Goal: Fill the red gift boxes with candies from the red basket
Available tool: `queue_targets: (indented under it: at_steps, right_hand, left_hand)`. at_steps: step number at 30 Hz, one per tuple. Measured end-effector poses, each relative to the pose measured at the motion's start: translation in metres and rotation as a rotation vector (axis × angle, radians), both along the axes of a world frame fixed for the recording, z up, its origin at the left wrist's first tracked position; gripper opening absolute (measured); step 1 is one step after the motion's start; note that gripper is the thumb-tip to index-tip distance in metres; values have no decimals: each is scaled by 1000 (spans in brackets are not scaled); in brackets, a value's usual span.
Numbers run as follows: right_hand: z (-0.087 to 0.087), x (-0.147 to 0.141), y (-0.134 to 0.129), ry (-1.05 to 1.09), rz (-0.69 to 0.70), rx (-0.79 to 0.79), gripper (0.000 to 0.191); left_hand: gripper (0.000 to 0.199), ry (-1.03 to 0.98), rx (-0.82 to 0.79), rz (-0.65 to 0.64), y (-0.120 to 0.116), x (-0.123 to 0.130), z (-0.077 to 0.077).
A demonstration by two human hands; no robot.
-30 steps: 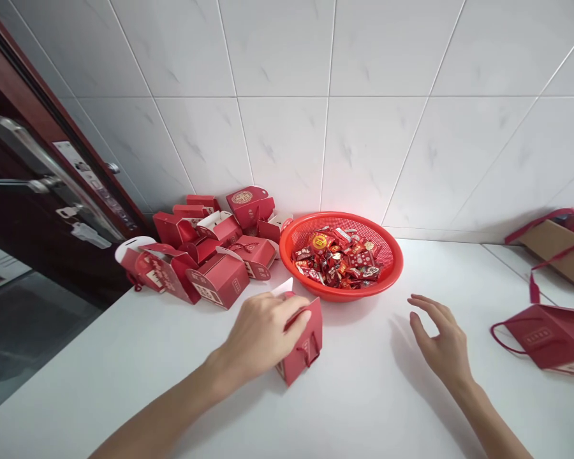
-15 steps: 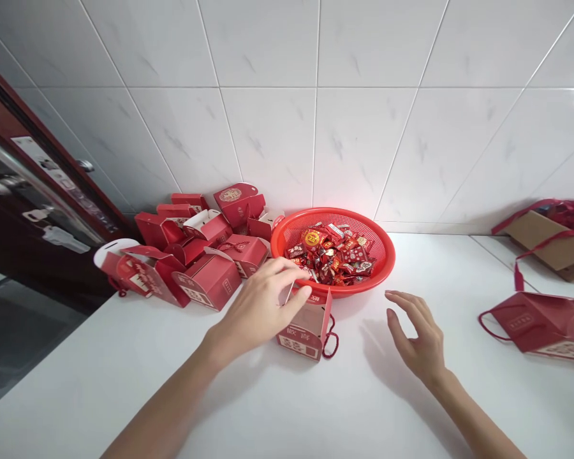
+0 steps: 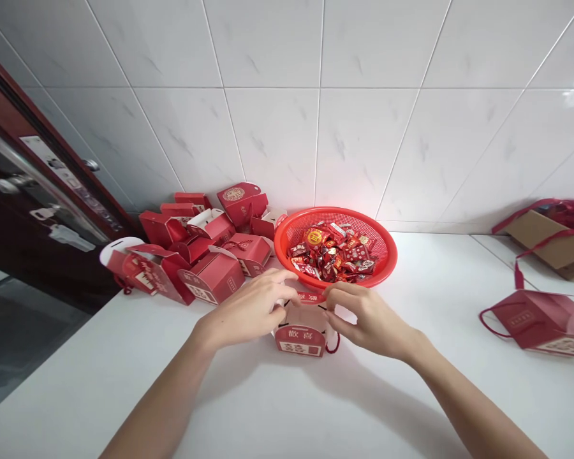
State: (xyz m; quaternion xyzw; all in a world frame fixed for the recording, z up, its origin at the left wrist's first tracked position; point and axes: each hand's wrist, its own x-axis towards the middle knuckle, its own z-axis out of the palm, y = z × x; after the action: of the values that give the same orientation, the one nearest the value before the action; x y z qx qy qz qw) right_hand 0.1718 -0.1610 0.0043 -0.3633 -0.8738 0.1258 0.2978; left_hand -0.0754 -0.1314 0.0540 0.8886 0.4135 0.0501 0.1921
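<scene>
A small red candy box (image 3: pixel 300 341) with pale lettering and a dark red cord stands upright on the white counter, its top open and its white inside showing. My left hand (image 3: pixel 249 306) has its fingers curled over the box's left and rear edge. At the right rear corner, my right hand (image 3: pixel 368 315) pinches the box's edge between thumb and fingers. Just behind the box sits a red plastic colander (image 3: pixel 387 255) holding a heap of wrapped candies (image 3: pixel 335 252). Both thumbs hide part of the box's side walls.
Several red boxes (image 3: pixel 210 277), some open, crowd the left rear by the tiled wall. Another red box (image 3: pixel 530 319) with a cord lies at right, before a brown cardboard box (image 3: pixel 545 239) with dark red ribbons. A door with keys (image 3: pixel 67 236) is at far left.
My right hand has moved left from the bare counter onto the box's rear corner. The box's near flap has come up, and my left hand has shifted slightly down along its edge.
</scene>
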Motion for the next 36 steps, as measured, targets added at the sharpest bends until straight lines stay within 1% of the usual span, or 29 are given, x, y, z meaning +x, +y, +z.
queue_targets:
  at_steps: [2, 5, 7, 11, 12, 14, 17, 22, 26, 29, 31, 33, 36]
  right_hand:
    - [5, 7, 1, -28, 19, -146, 13]
    - [11, 14, 2, -77, 27, -269, 12]
    - [13, 15, 3, -84, 34, -308, 11]
    - [14, 17, 4, -81, 48, -335, 9]
    - [13, 18, 4, -80, 50, -336, 8]
    - [12, 19, 3, -72, 50, -334, 7]
    - [10, 22, 3, -44, 54, -322, 7]
    - [10, 22, 5, -4, 95, -305, 8]
    - [9, 22, 7, -2, 125, -314, 6]
    - [9, 21, 7, 30, 156, -296, 4]
    - [8, 21, 9, 82, 172, -265, 10]
    - [6, 24, 13, 158, 146, -223, 15]
    - [1, 31, 23, 255, 7, -127, 18]
  left_hand:
    - [37, 23, -29, -28, 1, -3, 1]
    - [35, 53, -43, -35, 2, -4, -1]
    - [35, 48, -32, -54, 2, -3, -2]
    - [33, 70, -43, -100, 3, -4, -3]
    - [32, 66, -45, -91, 3, -6, -3]
    - [34, 39, -44, -35, 4, -8, -4]
    - [47, 30, -73, 49, 7, -11, -5]
    - [47, -3, -196, 56, 24, -10, -9]
    - [49, -35, -327, -11, 37, -14, -10]
    - [47, -41, -334, -14, 36, -16, -8]
    - [45, -11, -333, 24, 32, -15, -6]
    - [43, 20, -335, 23, 27, -13, -4]
    - [38, 12, -317, -56, 24, -14, -2]
